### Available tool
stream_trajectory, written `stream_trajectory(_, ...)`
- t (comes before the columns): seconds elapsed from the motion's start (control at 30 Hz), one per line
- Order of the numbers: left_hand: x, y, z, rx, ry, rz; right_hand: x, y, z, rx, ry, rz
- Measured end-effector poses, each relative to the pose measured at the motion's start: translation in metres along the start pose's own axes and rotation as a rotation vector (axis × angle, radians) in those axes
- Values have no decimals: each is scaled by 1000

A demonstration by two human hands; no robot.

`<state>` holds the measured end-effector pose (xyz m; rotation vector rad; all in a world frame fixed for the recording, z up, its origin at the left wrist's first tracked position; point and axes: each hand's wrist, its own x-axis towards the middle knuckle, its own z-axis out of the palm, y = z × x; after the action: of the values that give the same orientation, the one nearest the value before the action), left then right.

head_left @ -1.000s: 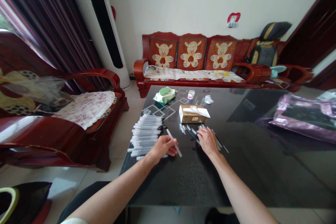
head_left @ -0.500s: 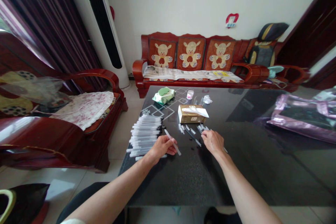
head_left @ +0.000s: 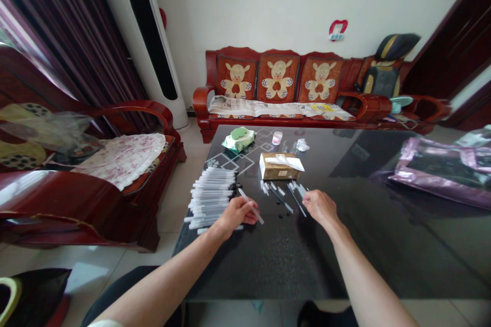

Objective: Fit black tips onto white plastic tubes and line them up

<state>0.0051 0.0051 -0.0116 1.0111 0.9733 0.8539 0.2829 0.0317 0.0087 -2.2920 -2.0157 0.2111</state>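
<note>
Possibly the pale tube (head_left: 257,213), pinched in the left hand (head_left: 240,212) beside the pen pile (head_left: 212,194), could slip if held loosely; the right hand (head_left: 321,207) (I cannot tell its grip) might brush loose refills (head_left: 282,200) and roll them. The pile crowds the left edge of the table (head_left: 376,235); more room lies rightward.

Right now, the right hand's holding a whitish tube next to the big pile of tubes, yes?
Not quite: it's the left hand holding the whitish tube next to the big pile of tubes, as the head view shows.
</note>
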Motion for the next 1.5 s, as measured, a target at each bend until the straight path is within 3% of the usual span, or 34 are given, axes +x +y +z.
stream_trajectory(0.33, 2, -1, 0, -45, 20, 8, 2, -4, 17, 24, -100, 44)
stream_trajectory(0.53, 2, 4, -3, -103, 65, 13, 0, -8, 9, 187, -161, 28)
stream_trajectory(0.8, 9, 23, -23, -252, 227, 52, -24, -27, -5, 708, -569, -271)
stream_trajectory(0.93, 10, 29, -32, -293, 268, 80, -27, -32, -5, 854, -686, -352)
stream_trajectory(1.5, 9, 19, -21, -263, 211, 28, -28, -41, 2, 959, -759, -392)
